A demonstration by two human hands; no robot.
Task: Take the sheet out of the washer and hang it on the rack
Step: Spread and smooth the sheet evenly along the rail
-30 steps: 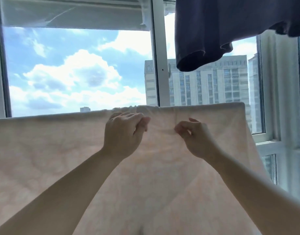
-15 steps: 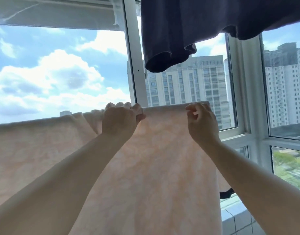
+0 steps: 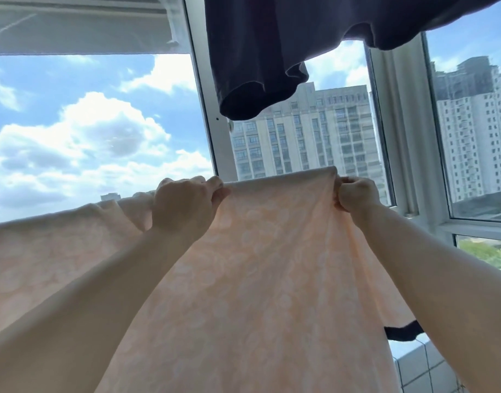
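Sheet (image 3: 272,279): pale peach cloth with a faint whitish floral pattern, thin enough for daylight to glow through; draped in front of the window, its top fold held at hand height and the rest falling out of view at the bottom edge.
Sheet, long axis: the top edge runs left to right, sloping gently upward toward the right and ending at a corner by the right hand; the cloth hangs downward from that line.
Sheet, surface: taut and smooth between the two hands, bunched in soft folds just left of the left hand, gathered in long creases below the right hand.
Support under the sheet: hidden by the fold; cannot tell what carries it.
Left hand (image 3: 187,205): fist clenched on the top fold, knuckles up, fingers curled over the edge.
Right hand (image 3: 357,194): clenched on the sheet's right top corner, cloth pinched inside the fist.
Forearms: bare, reaching up from the lower corners of the view.
Dark garment (image 3: 272,52): navy, soft matte fabric, hanging overhead above the sheet and apart from it, a rounded hem opening toward the viewer.
Dark cloth (image 3: 399,333): small piece showing under the sheet's right edge.
Tiled ledge (image 3: 419,364): pale square tiles, lower right.
Window frame (image 3: 206,123): white, upright bars, glass panes.
Beyond the glass: tall pale buildings (image 3: 306,131), blue sky, white clouds.
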